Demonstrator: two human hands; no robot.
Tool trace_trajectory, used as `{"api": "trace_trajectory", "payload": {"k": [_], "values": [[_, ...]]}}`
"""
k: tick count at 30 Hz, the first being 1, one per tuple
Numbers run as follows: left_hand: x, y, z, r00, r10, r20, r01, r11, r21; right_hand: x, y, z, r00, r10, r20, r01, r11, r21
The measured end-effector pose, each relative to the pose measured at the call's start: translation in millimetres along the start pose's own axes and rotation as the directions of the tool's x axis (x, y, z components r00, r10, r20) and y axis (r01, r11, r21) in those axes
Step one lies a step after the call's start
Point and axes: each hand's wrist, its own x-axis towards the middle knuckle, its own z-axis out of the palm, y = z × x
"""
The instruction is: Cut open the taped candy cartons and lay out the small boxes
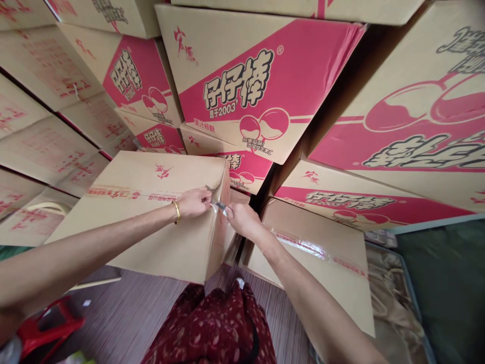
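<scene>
A closed brown carton lies in front of me, with a printed band of packing tape along its top. My left hand, with a gold bracelet at the wrist, is closed at the taped edge; what its fingers pinch is hidden. The cardboard beside them looks creased and slightly lifted. My right hand is closed on a small grey blade-like piece, which points at the carton's edge between the hands. A shiny bit of clear tape shows there.
Pink-printed cartons are stacked ahead; more cartons rise at the right. A taped carton sits low on the right, beside a bin holding brown cloth. A red plastic stool stands at the lower left on the striped floor.
</scene>
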Motion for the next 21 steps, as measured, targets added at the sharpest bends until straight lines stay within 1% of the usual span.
{"api": "trace_trajectory", "payload": {"k": [4,6,7,9,11,12,13,14,16,17,18,19,20,21], "values": [[-1,-2,-0.7,1.000,-0.009,-0.006,0.008,0.998,-0.067,6,0,-6,0.998,-0.037,0.048,0.036,0.999,0.022],[-2,-4,-1.7,1.000,-0.004,-0.004,0.004,0.996,-0.093,4,-5,-3,0.996,-0.066,0.064,0.064,0.997,0.034],[-1,-5,-2.1,1.000,0.007,-0.002,-0.007,0.995,-0.104,-1,-7,1,0.992,-0.085,0.090,0.081,0.996,0.046],[1,-7,-1.5,0.999,0.042,-0.004,-0.042,0.992,-0.123,-20,-10,15,0.972,-0.143,0.185,0.125,0.987,0.104],[3,-9,1.6,0.998,0.056,-0.017,-0.058,0.989,-0.133,-45,-5,31,0.939,-0.214,0.269,0.158,0.964,0.216],[3,-10,3.8,0.998,0.054,-0.030,-0.058,0.989,-0.138,-58,2,38,0.935,-0.235,0.267,0.155,0.945,0.288],[2,-11,6.0,0.998,0.047,-0.045,-0.053,0.987,-0.150,-70,12,42,0.941,-0.235,0.244,0.134,0.920,0.368],[0,-12,7.8,0.998,0.037,-0.057,-0.046,0.983,-0.177,-79,24,43,0.958,-0.199,0.205,0.088,0.888,0.452],[-11,-13,8.8,0.995,0.011,-0.099,-0.039,0.958,-0.286,-88,50,37,0.991,-0.034,0.128,-0.051,0.795,0.605],[-19,-13,8.1,0.990,-0.004,-0.142,-0.046,0.935,-0.353,-87,60,31,0.989,0.088,0.122,-0.148,0.730,0.667],[-30,-12,6.8,0.979,-0.026,-0.200,-0.060,0.910,-0.411,-83,64,25,0.974,0.178,0.137,-0.222,0.658,0.720],[-41,-10,5.4,0.964,-0.053,-0.260,-0.073,0.888,-0.454,-77,63,18,0.971,0.201,0.126,-0.222,0.579,0.785],[-54,-8,4.2,0.949,-0.083,-0.303,-0.082,0.866,-0.493,-71,54,14,0.972,0.206,0.113,-0.203,0.490,0.848],[-66,-6,3.4,0.944,-0.112,-0.311,-0.081,0.834,-0.545,-63,39,10,0.979,0.177,0.103,-0.168,0.406,0.898]]}}
